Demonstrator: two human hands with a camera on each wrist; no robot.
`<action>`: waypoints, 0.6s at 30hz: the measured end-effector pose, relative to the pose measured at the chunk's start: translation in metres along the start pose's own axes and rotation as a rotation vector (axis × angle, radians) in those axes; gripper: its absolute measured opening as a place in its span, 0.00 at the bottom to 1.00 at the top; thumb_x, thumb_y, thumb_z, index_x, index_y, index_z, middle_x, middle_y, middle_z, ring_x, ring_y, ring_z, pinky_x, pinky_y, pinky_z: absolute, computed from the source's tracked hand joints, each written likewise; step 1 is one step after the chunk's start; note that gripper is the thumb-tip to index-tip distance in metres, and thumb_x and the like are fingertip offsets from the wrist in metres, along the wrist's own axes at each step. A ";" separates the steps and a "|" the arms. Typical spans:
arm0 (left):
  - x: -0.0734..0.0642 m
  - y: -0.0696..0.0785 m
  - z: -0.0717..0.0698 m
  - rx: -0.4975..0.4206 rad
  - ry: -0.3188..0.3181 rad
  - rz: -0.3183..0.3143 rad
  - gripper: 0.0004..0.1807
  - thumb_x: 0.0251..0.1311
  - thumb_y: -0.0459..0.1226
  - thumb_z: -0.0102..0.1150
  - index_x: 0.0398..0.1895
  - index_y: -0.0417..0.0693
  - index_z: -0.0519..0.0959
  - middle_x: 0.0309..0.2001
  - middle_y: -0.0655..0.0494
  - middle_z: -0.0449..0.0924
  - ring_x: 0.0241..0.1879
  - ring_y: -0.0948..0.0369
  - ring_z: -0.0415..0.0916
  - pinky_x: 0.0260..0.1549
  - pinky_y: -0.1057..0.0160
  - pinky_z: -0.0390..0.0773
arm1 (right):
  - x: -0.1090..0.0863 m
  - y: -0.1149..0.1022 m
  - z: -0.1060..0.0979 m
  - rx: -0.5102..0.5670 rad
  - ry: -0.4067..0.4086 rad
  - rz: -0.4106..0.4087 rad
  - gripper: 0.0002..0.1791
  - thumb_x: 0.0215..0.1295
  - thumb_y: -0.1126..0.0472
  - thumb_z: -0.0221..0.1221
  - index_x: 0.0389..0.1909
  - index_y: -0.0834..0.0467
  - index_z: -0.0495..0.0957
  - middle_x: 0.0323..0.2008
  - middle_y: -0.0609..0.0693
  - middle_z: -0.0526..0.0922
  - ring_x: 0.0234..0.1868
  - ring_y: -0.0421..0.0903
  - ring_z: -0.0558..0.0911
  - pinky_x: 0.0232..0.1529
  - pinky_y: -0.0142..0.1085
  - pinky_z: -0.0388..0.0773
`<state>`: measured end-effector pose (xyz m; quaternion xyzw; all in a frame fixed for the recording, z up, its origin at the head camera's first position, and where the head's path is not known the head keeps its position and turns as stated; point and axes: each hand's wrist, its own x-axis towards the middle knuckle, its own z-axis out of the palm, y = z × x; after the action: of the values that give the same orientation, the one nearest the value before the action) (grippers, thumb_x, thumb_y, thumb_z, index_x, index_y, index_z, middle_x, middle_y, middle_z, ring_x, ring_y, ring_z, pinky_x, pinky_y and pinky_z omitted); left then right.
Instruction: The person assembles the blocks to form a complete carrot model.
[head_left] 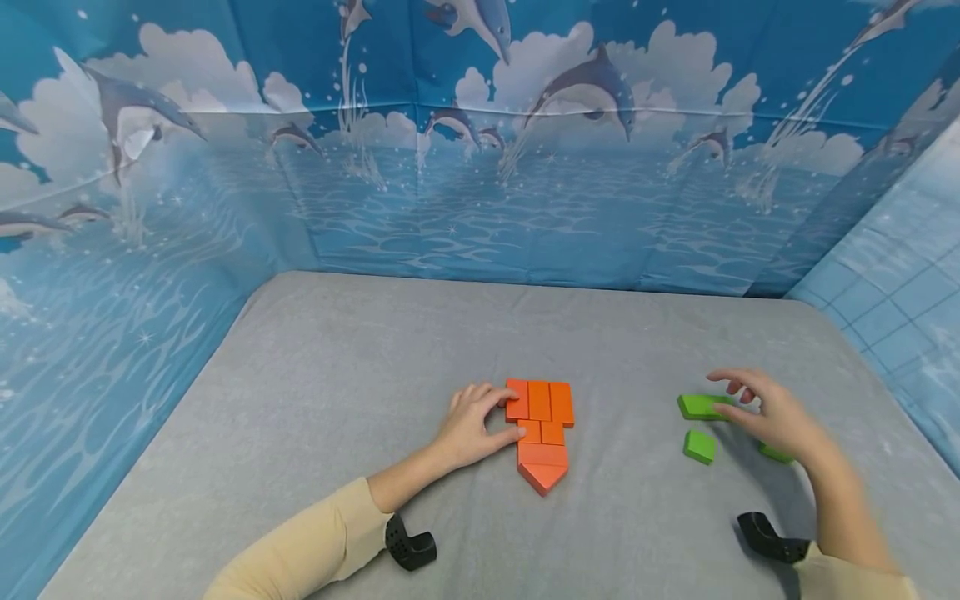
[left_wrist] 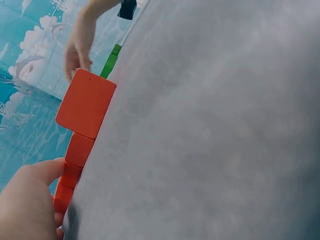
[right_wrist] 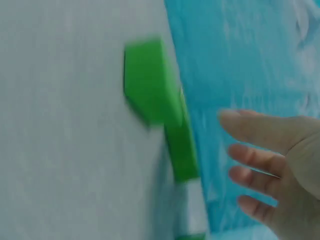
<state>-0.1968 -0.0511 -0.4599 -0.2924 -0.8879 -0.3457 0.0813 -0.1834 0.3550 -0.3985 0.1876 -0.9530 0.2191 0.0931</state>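
Flat orange blocks lie fitted together on the grey cloth: three upright rectangles at the far end, two smaller ones, a wide bar and a triangle pointing toward me. At their left edge, my left hand has its index fingertip on the far left rectangle and its thumb at a smaller block, the two digits spread apart. Beside the long green block, my right hand hovers with parted fingers; in the right wrist view nothing is between them. A small green block lies nearer me.
Another green block is partly hidden by the right forearm. Grey cloth covers the table. Dolphin-printed curtains border its back and sides. Black wrist devices are strapped to both arms.
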 end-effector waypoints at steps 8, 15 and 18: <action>0.001 0.003 -0.001 -0.001 -0.008 0.006 0.25 0.52 0.52 0.60 0.53 0.53 0.74 0.45 0.58 0.73 0.42 0.61 0.64 0.46 0.56 0.60 | -0.008 0.034 0.002 0.111 -0.137 0.108 0.22 0.55 0.60 0.64 0.50 0.64 0.73 0.38 0.54 0.73 0.33 0.32 0.68 0.29 0.32 0.66; 0.001 0.002 -0.002 -0.007 -0.019 -0.009 0.26 0.51 0.51 0.61 0.53 0.53 0.74 0.44 0.57 0.73 0.43 0.61 0.64 0.47 0.56 0.59 | -0.010 0.042 0.007 0.144 -0.127 0.110 0.20 0.56 0.61 0.63 0.49 0.64 0.74 0.36 0.48 0.72 0.32 0.32 0.68 0.29 0.30 0.66; 0.001 0.001 -0.002 -0.010 -0.018 -0.014 0.25 0.51 0.51 0.62 0.52 0.53 0.74 0.44 0.57 0.73 0.43 0.61 0.64 0.47 0.56 0.59 | -0.009 0.042 0.009 0.148 -0.119 0.109 0.19 0.56 0.61 0.63 0.48 0.64 0.74 0.36 0.48 0.73 0.31 0.32 0.69 0.30 0.30 0.67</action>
<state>-0.1972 -0.0511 -0.4576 -0.2894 -0.8890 -0.3479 0.0696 -0.1929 0.3892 -0.4249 0.1547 -0.9468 0.2820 0.0104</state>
